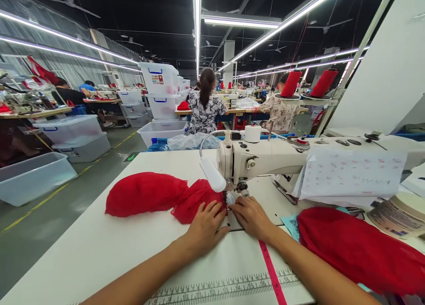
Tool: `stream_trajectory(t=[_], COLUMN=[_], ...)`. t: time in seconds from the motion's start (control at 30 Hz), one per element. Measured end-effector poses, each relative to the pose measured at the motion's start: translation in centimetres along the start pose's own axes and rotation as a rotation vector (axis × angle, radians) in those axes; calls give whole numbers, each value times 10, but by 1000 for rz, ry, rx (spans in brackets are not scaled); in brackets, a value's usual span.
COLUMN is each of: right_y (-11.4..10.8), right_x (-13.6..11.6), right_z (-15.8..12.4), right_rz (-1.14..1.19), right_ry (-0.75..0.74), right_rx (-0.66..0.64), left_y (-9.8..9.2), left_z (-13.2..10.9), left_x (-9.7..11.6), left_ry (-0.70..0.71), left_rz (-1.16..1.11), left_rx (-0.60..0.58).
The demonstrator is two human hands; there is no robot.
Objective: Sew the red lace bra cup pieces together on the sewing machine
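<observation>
Red fabric, gathered into two puffed sections, lies on the white sewing table with its right end by the needle of a sewing machine. My left hand rests flat over the near right part of this cloth, fingers apart. Just right of the needle area is my right hand, its fingers bent and close together. What its fingertips pinch, if anything, is too small to make out. A small pale patch shows between the hands, under the presser foot area.
More red fabric lies at the right, beside a large tape roll. A marked paper sheet hangs over the machine arm. Scissors-like metal snips lie behind my right hand. Beyond the table sits a co-worker near stacked plastic bins.
</observation>
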State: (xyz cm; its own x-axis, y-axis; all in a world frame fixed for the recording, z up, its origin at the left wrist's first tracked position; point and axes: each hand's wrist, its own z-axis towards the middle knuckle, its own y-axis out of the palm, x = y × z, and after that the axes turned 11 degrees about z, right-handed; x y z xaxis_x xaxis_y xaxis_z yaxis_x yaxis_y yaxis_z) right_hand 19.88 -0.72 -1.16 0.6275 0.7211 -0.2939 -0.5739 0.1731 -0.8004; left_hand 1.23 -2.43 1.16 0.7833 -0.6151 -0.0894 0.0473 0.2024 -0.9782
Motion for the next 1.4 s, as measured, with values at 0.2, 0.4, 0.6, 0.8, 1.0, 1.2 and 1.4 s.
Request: stream_trajectory(t=[0.2, 0.4, 0.6, 0.8, 1.0, 1.2, 1.4], right_y=[1, 1, -2, 1, -1, -1, -3], right_x=[-1, -2, -2, 1, -2, -3, -6], right_z=[-1, -1, -1, -2, -2, -2, -1], right_rz=[53, 41, 103, 166, 143, 92, 6], right_ry=[-44, -37, -41, 25, -36, -77, -123], right_rx=[-13, -47, -23, 14, 7, -36, -53], left_y=[-2, -3, 1, 4, 7, 9, 9], left_z=[-6, -8, -8, -14, -14, -13, -13], left_x=[-13, -18, -14, -11, -14, -21, -25], left_ry=[-11, -63, -124, 100, 154, 246, 283], left_rz=[-50, -87, -71, 37, 35, -110, -210], left_rx=[101, 159, 184, 349, 361, 369, 277])
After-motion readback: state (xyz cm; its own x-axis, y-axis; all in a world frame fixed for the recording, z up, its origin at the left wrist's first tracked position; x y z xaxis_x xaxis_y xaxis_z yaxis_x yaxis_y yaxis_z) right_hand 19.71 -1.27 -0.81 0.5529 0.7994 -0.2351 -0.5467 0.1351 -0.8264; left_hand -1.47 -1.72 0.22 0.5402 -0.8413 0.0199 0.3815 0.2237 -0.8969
